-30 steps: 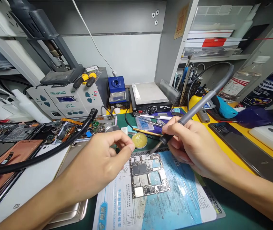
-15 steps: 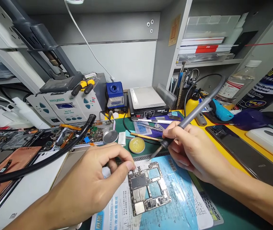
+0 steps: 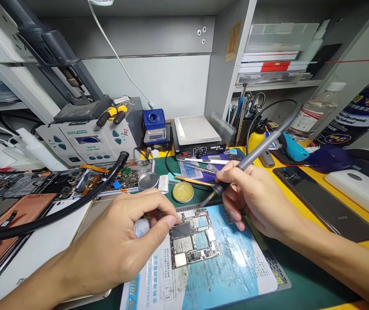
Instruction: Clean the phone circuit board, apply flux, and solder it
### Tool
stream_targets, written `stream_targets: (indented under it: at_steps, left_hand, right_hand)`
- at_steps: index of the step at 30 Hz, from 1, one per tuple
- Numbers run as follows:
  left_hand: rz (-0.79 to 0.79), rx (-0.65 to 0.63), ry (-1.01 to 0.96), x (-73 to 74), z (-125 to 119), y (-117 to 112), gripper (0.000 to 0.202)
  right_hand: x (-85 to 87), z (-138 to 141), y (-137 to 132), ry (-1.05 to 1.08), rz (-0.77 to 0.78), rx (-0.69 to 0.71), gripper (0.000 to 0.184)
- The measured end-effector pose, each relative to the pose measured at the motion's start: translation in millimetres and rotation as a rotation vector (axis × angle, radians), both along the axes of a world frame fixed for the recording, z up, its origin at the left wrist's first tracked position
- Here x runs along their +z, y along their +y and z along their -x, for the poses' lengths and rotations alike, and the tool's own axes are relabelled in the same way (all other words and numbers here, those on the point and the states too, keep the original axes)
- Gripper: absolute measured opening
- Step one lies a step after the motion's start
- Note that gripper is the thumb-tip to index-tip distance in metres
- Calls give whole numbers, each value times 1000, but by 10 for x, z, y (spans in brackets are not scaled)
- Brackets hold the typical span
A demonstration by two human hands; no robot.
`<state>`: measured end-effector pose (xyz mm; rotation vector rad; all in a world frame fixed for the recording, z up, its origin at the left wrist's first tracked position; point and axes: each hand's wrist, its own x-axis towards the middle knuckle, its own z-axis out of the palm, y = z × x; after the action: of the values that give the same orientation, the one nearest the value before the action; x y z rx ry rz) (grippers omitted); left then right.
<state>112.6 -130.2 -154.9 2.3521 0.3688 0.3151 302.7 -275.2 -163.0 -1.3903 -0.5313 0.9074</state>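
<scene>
My left hand [image 3: 129,241] is closed in a pinch at the upper left corner of a phone circuit board [image 3: 180,244]. The board lies on a blue and white screen package [image 3: 232,258]; its pinched corner is hidden by my fingertips. In my right hand [image 3: 252,198] is a soldering iron [image 3: 252,157], gripped like a pen by its dark collar. Its tip points down left, close to the board's top edge; whether it touches I cannot tell. Just behind the board sits an open round tin of yellow paste [image 3: 183,192].
A thick black hose [image 3: 74,215] crosses the left side over phone parts. At the back stand a hot air station [image 3: 90,142] and a heating plate [image 3: 197,133]. A dark phone [image 3: 323,202] lies on the right, with a bottle [image 3: 315,112] and a spray can [image 3: 355,112] behind.
The board has shifted away from me and a little left on the package, along with my left fingertips. The iron's tip stays near its top edge. The view has moved slightly.
</scene>
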Motion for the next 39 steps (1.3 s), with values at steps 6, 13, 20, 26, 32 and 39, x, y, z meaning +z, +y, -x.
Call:
stream_targets:
  at_steps: [6, 13, 20, 26, 32, 39]
  left_hand:
    - [-17, 1, 7, -21, 8, 25, 22]
    - [-52, -54, -4, -62, 10, 73, 20]
    - [-40, -64, -5, -54, 23, 50, 20]
    - [83, -5, -18, -103, -1, 38, 22]
    - [108, 109, 7, -118, -47, 1, 25]
    - [139, 189, 31, -119, -84, -54, 26]
  right_hand:
    - [-16, -6, 0, 1, -5, -8, 25]
    - [-20, -14, 11, 8, -9, 1, 26]
    - [-39, -19, -10, 0, -17, 15, 28]
    - [-39, -19, -40, -23, -5, 41, 27]
    - [-22, -21, -39, -11, 0, 39, 29]
    - [-17, -3, -56, -92, 12, 63, 24]
